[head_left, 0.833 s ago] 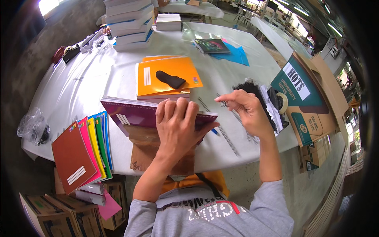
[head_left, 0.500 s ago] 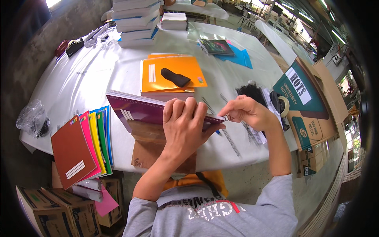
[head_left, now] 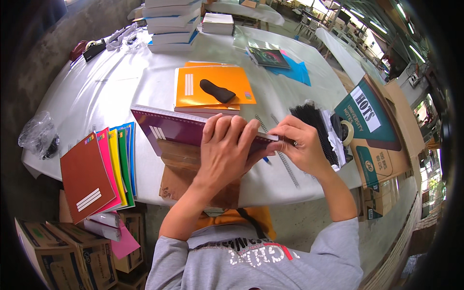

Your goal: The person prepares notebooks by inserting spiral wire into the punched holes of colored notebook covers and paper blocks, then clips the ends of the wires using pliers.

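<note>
My left hand [head_left: 226, 151] lies spread over a purple notebook [head_left: 166, 128], pressing and gripping it, tilted up at the table's near edge. My right hand [head_left: 298, 145] pinches a thin metal spiral binding at the notebook's right end, fingertips touching the left hand's fingers. A loose spiral wire [head_left: 288, 166] lies on the white table [head_left: 121, 92] just under the right hand. A blue pen tip shows below the notebook.
An orange notebook stack [head_left: 210, 87] with a black object [head_left: 217, 91] on it sits beyond. Fanned coloured notebooks [head_left: 99, 169] overhang the left edge. Black binding combs [head_left: 314, 125], tape and cardboard boxes [head_left: 374, 128] stand right. Book piles [head_left: 171, 24] are far back.
My right hand has moved left from the black combs to the notebook's right end and met the left hand. The left hand stays on the notebook.
</note>
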Demonstrator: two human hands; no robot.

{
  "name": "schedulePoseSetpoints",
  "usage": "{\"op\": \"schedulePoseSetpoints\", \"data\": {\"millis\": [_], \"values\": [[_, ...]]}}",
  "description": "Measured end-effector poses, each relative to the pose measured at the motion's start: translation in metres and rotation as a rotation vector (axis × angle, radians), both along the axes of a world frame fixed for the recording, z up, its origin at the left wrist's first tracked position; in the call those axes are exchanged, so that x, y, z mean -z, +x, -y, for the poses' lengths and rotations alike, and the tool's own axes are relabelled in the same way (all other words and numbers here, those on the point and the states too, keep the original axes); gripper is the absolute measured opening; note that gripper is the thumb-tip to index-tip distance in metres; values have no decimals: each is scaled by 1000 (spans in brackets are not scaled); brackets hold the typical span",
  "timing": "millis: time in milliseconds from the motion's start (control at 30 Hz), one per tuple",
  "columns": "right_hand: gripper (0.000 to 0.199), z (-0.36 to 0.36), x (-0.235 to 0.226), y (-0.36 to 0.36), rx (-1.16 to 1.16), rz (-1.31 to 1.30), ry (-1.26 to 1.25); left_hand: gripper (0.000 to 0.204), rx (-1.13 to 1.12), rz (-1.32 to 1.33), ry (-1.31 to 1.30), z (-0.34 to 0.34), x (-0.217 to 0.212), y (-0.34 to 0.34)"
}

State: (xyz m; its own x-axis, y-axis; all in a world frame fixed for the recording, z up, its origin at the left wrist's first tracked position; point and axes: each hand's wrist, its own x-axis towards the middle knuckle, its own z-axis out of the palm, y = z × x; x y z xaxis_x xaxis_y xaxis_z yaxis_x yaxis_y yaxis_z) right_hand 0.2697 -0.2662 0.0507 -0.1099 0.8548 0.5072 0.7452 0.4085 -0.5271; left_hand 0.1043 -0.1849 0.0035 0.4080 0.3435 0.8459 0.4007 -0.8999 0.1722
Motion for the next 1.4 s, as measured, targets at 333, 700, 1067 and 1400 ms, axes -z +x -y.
{"op": "schedulePoseSetpoints", "data": {"millis": [333,700,1067,1400], "values": [[23,8,-5,12,-146,-314,-283,27,67,11,-86,13,-9,-11],[26,13,-21,4,-196,91,-45,26,149,-13,-198,10,-12,-16],[23,23,-30,-14,5,-144,-496,27,112,14,-162,14,-9,-17],[23,19,-5,9,-49,105,-23,37,-6,64,-169,12,-4,-10]]}}
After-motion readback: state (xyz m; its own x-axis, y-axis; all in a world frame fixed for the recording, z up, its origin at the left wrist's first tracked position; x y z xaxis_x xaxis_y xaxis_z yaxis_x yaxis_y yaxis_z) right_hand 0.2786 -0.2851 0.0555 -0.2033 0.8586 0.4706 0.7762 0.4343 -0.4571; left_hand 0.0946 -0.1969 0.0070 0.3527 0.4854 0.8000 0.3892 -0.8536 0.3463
